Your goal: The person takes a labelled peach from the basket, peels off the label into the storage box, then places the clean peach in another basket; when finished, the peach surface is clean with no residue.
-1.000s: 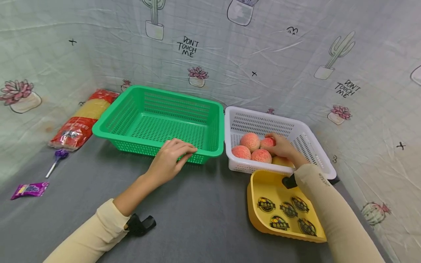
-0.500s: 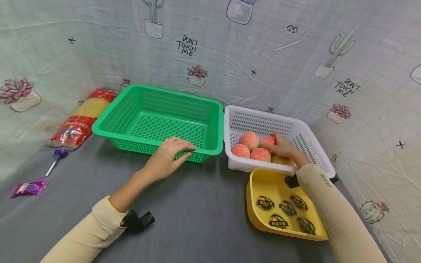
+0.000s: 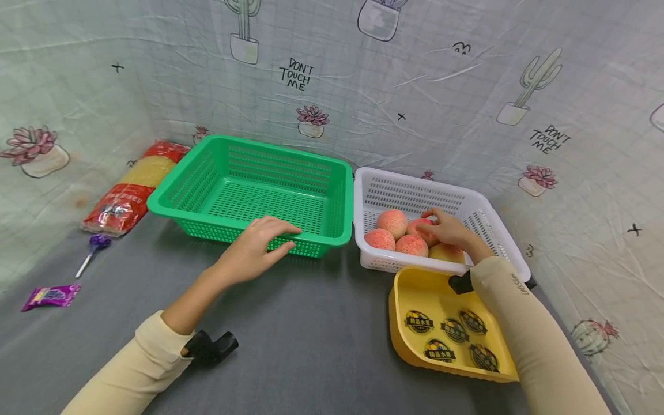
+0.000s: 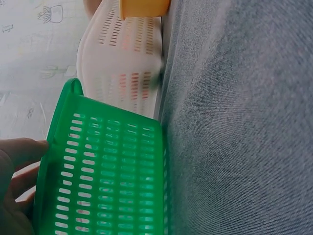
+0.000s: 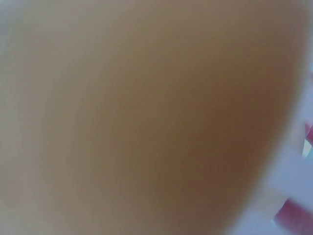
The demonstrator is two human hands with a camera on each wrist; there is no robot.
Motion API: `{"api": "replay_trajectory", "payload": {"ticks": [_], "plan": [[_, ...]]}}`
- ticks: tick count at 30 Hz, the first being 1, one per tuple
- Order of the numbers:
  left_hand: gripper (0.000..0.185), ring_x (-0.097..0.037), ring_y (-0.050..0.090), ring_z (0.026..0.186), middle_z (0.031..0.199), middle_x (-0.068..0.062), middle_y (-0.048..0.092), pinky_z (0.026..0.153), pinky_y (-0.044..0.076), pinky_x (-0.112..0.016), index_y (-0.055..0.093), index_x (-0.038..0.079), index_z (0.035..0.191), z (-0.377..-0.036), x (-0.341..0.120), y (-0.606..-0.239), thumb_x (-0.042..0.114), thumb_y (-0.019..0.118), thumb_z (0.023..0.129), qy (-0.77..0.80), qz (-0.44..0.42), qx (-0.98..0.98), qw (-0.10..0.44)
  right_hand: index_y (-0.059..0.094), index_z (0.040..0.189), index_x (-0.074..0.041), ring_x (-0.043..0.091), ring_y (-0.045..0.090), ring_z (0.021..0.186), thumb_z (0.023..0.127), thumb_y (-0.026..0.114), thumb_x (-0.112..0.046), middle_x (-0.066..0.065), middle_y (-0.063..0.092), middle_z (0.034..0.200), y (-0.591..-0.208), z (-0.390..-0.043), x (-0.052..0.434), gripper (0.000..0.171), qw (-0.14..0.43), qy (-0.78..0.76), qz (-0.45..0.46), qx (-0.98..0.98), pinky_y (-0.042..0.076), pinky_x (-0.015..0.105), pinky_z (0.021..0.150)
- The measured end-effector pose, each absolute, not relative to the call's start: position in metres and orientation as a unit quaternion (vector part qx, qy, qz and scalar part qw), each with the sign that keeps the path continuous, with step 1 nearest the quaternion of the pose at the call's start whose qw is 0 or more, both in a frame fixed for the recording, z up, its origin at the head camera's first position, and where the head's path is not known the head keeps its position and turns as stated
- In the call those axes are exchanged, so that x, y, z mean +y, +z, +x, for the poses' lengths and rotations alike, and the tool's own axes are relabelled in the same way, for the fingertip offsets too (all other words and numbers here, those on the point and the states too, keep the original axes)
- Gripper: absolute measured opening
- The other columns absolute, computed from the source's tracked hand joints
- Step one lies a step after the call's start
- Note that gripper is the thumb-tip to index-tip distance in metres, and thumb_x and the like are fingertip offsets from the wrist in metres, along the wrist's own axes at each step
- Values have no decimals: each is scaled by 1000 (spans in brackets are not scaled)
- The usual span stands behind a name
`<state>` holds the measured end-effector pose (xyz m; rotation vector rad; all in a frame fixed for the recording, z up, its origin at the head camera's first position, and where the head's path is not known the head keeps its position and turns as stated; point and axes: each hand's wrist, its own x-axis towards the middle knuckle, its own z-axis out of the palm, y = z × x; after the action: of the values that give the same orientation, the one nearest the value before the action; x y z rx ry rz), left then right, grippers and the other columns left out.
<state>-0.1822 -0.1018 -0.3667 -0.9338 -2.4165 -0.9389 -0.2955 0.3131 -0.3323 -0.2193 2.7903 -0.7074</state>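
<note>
My right hand (image 3: 448,229) reaches into the white basket (image 3: 417,180), its fingers and thumb curled about a pinkish-red peach (image 3: 419,230). More peaches (image 3: 392,223) lie beside it, and a yellowish fruit (image 3: 446,252) is partly hidden under the hand. In the right wrist view a blurred tan-brown surface fills most of the picture; I cannot tell what it is. My left hand (image 3: 254,249) is at the front rim of the green basket (image 3: 332,236), fingers over the rim and thumb spread apart. The left wrist view shows a fingertip (image 4: 41,145) at that rim.
A yellow tray (image 3: 441,305) with round black stickers stands before the white basket, under my right forearm. At left lie a red-and-yellow packet (image 3: 129,190), a purple lollipop (image 3: 95,245) and a purple candy wrapper (image 3: 51,295). A printed cloth (image 3: 332,86) hangs behind.
My left hand has shifted slightly left along the green rim, its thumb moving away from its fingers. The peach at my right hand now sits a little lower.
</note>
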Motion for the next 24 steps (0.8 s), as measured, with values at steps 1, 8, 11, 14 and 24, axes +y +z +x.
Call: {"api": "replay_trajectory", "payload": {"ticks": [1, 8, 11, 14, 24], "plan": [[27, -26, 53, 108, 114, -8, 64, 93, 36, -50, 65, 3, 116, -182, -102, -367, 8, 66, 89, -334, -333, -860, 192, 38, 133, -1, 42, 42, 115, 97, 54, -36, 30, 42, 131, -333, -296, 313, 53, 124, -238, -77, 960, 36, 54, 98], [28, -25, 53, 106, 113, -7, 64, 93, 37, -50, 65, 3, 116, -183, -103, -368, 5, 68, 88, -332, -334, -861, 194, 39, 130, 2, 38, 45, 102, 94, 59, -35, 26, 46, 119, -337, -297, 316, 56, 106, -223, -96, 964, 41, 50, 91], [28, -25, 53, 106, 113, -7, 64, 93, 36, -50, 65, 4, 115, -183, -103, -369, 5, 68, 87, -331, -333, -861, 193, 35, 134, 6, 40, 44, 104, 96, 54, -39, 29, 46, 121, -340, -296, 319, 62, 104, -219, -99, 965, 38, 52, 94], [28, -24, 53, 106, 113, -7, 64, 93, 36, -49, 65, 4, 115, -183, -102, -369, 6, 69, 87, -331, -333, -862, 193, 31, 138, 8, 43, 42, 110, 99, 46, -42, 33, 42, 128, -343, -294, 321, 65, 111, -219, -92, 965, 34, 55, 99], [29, -25, 53, 108, 115, -8, 63, 94, 37, -49, 65, 4, 116, -181, -106, -370, 6, 69, 87, -329, -335, -861, 197, 20, 142, 11, 49, 35, 122, 102, 30, -46, 38, 32, 136, -342, -291, 321, 70, 123, -230, -92, 961, 29, 57, 102]]}}
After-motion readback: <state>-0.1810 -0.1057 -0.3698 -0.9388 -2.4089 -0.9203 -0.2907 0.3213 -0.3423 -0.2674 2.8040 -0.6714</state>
